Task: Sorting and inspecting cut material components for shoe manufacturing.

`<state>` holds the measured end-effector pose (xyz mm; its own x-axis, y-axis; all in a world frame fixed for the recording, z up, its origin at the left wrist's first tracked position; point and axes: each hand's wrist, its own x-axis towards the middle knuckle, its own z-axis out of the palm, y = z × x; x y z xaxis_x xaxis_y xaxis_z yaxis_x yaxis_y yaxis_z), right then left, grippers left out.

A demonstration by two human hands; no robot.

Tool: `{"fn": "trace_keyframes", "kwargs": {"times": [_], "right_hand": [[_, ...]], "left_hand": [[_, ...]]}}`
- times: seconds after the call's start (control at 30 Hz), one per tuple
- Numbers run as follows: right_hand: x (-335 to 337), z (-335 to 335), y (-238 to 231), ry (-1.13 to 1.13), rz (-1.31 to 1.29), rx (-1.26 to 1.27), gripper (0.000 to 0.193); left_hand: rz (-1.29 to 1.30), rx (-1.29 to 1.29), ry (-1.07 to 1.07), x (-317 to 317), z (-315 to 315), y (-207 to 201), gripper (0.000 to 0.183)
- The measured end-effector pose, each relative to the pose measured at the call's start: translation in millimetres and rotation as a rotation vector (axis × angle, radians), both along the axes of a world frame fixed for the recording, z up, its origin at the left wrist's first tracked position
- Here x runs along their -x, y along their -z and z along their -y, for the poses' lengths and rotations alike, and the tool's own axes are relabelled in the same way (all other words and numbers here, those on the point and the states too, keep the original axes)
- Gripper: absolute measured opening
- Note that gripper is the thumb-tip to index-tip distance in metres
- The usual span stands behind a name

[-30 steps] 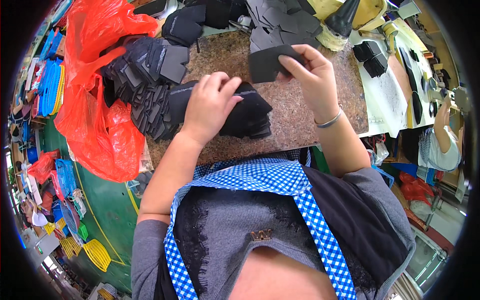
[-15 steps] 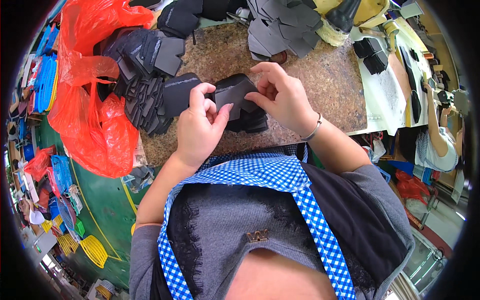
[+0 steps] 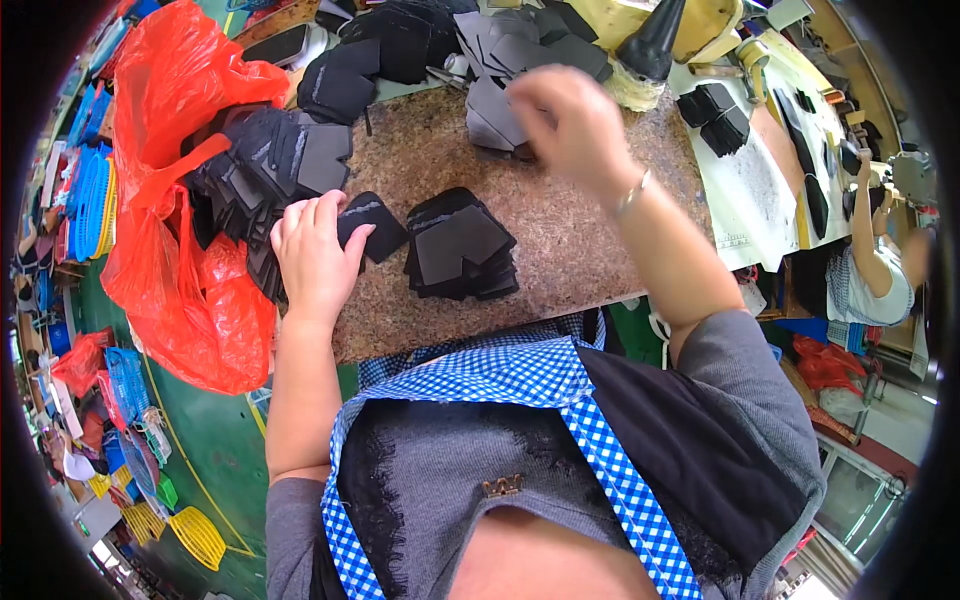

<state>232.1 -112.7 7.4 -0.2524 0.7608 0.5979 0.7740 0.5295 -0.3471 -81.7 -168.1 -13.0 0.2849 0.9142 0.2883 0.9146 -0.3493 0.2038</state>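
My left hand (image 3: 318, 255) lies at the right end of a fanned row of black pieces, its fingers and thumb closed over a flat black piece (image 3: 372, 226) with a rough grey strip along it. My right hand (image 3: 572, 125), smeared by motion, is over the edge of a heap of notched dark grey sheets (image 3: 490, 115); its fingertips are too blurred to show a hold. Between my hands and nearer to me sits a small stack of black pieces (image 3: 465, 285), topped by a notched grey sheet (image 3: 462, 245).
A speckled brown board (image 3: 590, 235) bears the work. A red plastic bag (image 3: 185, 290) drapes over its left side beside more black pieces (image 3: 320, 160). Behind are a black cone (image 3: 652, 40) and a yellow container (image 3: 705, 25). Another person (image 3: 870, 290) works at far right.
Both hands have left the small stack, where the grey sheet now lies on top. My left hand moved left onto the black row; my right hand went up to the grey heap.
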Motion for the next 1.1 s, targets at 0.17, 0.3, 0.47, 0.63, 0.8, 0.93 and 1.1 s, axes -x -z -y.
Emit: {"fn": "trace_keyframes", "kwargs": {"times": [0.17, 0.3, 0.47, 0.63, 0.8, 0.93, 1.1], "right_hand": [[-57, -82, 13, 0.263, 0.336, 0.344, 0.044], [-54, -89, 4, 0.26, 0.247, 0.518, 0.047], [-31, -61, 13, 0.273, 0.182, 0.26, 0.024], [-30, -27, 16, -0.156, -0.412, 0.29, 0.017], [15, 40, -23, -0.137, -0.688, 0.677, 0.021], [38, 70, -5, -0.169, -0.632, 0.842, 0.021], [39, 81, 0, -0.188, -0.456, 0.701, 0.031]], "left_hand": [[0.342, 0.005, 0.024, -11, -3, -22, 0.035], [1.256, 0.331, 0.16, -45, 9, -43, 0.024], [0.491, 0.153, 0.334, -73, 21, -5, 0.038], [0.552, -0.045, 0.282, -67, 14, -22, 0.042], [1.171, 0.396, 0.212, -62, 13, -29, 0.045], [1.248, 0.687, 0.098, -60, 24, -22, 0.031], [0.873, 0.708, 0.024, -56, 43, -26, 0.024]]}}
